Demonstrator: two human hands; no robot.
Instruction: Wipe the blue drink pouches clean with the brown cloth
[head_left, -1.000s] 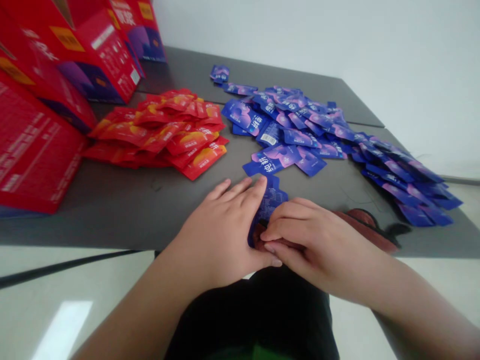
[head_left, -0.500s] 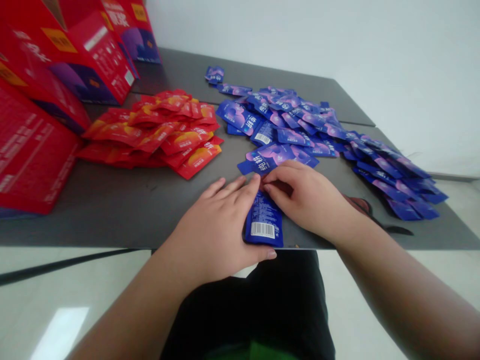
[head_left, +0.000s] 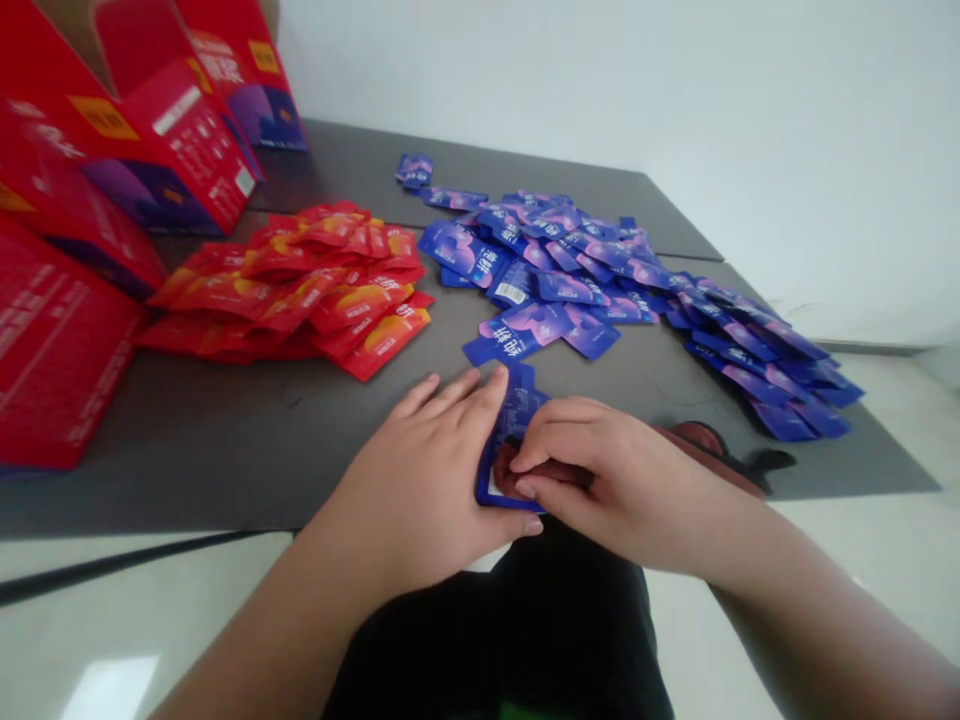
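Note:
A blue sachet (head_left: 519,403) lies back side up near the table's front edge. My left hand (head_left: 431,470) rests flat along its left side, fingers stretched out and thumb by the lower edge. A crumpled reddish-brown cloth (head_left: 504,472) is bunched under the fingertips of my right hand (head_left: 600,470), which pinches it against the sachet's lower part. The cloth covers most of the barcode area. Just beyond my fingers, more blue sachets (head_left: 517,333) lie face up.
Red sachets (head_left: 300,285) are heaped at left, beside several red boxes (head_left: 187,150). Blue sachets form a pile (head_left: 555,245) at the back and overlapping rows (head_left: 765,355) at right. A brown item with a black strap-like part (head_left: 769,460) lies partly behind my right forearm. A white wall (head_left: 600,80) stands behind the grey table (head_left: 360,430).
My right hand has moved down the sachet from its top end to its lower end, and the cloth now shows. My left hand stays on the sachet. The whole view has shifted slightly.

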